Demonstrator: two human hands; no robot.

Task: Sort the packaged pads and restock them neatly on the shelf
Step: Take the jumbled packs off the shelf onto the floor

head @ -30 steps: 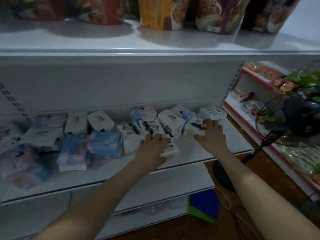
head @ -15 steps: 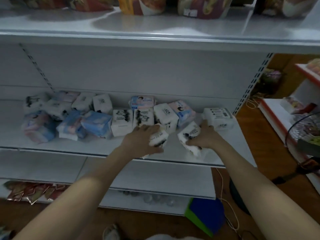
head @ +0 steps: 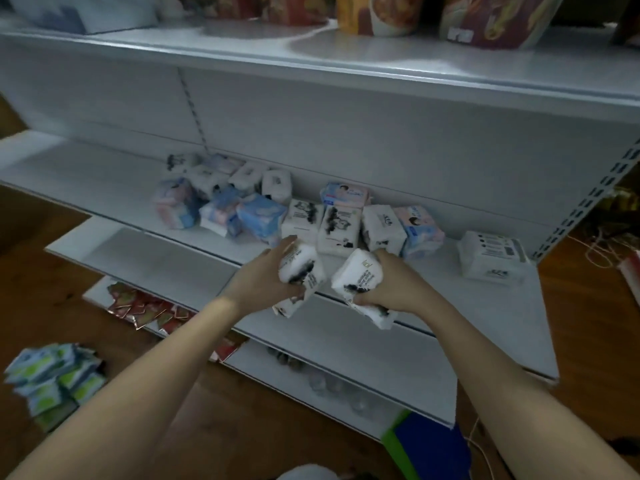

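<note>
Two white pad packs are in our grasp: our left grip [head: 266, 278] clasps one [head: 300, 268], our right grip [head: 388, 289] another [head: 360, 277], both lifted just before the shelf [head: 485, 306], remaining packs [head: 337, 226] beyond.

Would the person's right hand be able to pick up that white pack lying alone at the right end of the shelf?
Probably not yet: the right hand already grips a white black-printed pad pack. The lone white pack lies unobstructed on the white metal shelf.
</note>
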